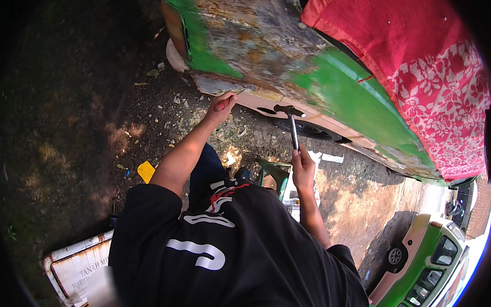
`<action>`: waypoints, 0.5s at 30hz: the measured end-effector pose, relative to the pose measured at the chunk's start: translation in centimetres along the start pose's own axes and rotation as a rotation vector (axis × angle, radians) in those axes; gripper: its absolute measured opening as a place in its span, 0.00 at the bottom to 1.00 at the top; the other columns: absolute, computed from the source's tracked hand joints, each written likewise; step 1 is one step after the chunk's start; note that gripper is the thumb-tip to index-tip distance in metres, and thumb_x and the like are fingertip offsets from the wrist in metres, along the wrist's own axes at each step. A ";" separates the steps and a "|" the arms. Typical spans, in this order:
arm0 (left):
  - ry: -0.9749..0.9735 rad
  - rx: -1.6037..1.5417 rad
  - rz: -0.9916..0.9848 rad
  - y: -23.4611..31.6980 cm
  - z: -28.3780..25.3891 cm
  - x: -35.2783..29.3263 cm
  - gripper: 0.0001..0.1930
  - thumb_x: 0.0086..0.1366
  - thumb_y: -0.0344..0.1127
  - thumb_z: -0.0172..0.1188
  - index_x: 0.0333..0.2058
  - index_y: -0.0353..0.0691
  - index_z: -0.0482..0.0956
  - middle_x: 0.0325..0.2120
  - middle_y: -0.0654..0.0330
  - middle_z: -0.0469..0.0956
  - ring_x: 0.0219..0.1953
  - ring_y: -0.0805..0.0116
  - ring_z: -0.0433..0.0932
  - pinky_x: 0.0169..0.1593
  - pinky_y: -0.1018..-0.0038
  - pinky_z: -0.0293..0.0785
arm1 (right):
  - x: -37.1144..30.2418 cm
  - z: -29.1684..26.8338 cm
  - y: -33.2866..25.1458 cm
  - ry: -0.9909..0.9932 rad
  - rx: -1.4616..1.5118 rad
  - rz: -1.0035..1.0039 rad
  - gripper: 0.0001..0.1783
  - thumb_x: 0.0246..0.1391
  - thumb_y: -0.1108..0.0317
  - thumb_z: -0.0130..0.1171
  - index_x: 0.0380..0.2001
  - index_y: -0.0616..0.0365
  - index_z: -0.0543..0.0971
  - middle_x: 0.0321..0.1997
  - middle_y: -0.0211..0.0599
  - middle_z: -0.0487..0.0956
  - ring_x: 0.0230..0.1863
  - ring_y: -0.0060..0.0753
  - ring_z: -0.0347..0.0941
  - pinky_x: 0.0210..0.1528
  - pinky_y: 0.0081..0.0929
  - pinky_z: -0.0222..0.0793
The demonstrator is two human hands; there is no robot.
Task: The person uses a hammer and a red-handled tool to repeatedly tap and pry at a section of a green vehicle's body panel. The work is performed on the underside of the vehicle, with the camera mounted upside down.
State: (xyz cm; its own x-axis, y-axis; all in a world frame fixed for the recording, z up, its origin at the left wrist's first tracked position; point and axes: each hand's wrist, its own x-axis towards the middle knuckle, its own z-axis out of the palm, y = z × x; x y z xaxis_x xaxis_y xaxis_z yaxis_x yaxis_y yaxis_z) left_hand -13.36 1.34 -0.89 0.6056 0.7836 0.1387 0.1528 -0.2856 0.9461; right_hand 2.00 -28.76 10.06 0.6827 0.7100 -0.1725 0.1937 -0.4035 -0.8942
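Observation:
My left hand (222,109) is closed around a red-handled tool (221,105). A thin shaft seems to run from it to the lower body panel of a vehicle; its tip is too small to make out. My right hand (303,166) grips a hammer (294,131) by its metal handle, the head up beside the pale lower strip of the vehicle, to the right of the left hand. The vehicle body (263,50) has green paint with large patches stripped to brown and grey.
A red floral cloth (399,50) drapes over the vehicle. Below the body a wheel (309,129) shows. Gravelly ground carries a yellow piece (146,171) and a rusty white panel (79,270). A green stool-like object (274,174) stands near my legs. Another green-and-pink van (417,261) is parked lower right.

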 end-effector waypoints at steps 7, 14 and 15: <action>0.033 -0.036 0.110 -0.6 0.3 0.3 0.07 0.68 0.35 0.57 0.38 0.38 0.75 0.21 0.60 0.71 0.25 0.73 0.66 0.33 0.75 0.68 | 0.1 1.4 -0.4 0.003 -0.037 -0.125 0.21 0.66 0.66 0.53 0.58 0.65 0.73 0.25 0.22 0.69 0.26 0.14 0.62 0.28 0.15 0.61; -0.009 -0.133 0.067 -2.1 1.4 0.7 0.03 0.67 0.31 0.57 0.36 0.39 0.74 0.20 0.63 0.70 0.25 0.76 0.65 0.32 0.76 0.66 | 0.1 4.1 -8.2 -0.219 -0.250 -0.528 0.24 0.60 0.72 0.58 0.60 0.51 0.75 0.24 0.37 0.74 0.22 0.24 0.66 0.28 0.24 0.66; -0.008 -0.085 0.079 -1.6 1.2 0.5 0.03 0.67 0.31 0.57 0.36 0.39 0.74 0.20 0.64 0.69 0.25 0.77 0.65 0.32 0.77 0.66 | 0.1 4.4 -8.8 -0.238 -0.305 -0.574 0.24 0.59 0.72 0.59 0.60 0.49 0.75 0.24 0.40 0.75 0.21 0.28 0.67 0.28 0.25 0.67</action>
State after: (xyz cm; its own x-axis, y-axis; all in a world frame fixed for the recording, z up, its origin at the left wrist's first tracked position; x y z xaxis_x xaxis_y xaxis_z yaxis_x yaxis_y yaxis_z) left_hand -12.36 1.56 -2.72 0.6196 0.7560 0.2114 0.0376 -0.2976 0.9540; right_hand -2.73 -22.57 16.05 0.2466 0.9529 0.1765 0.6913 -0.0454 -0.7211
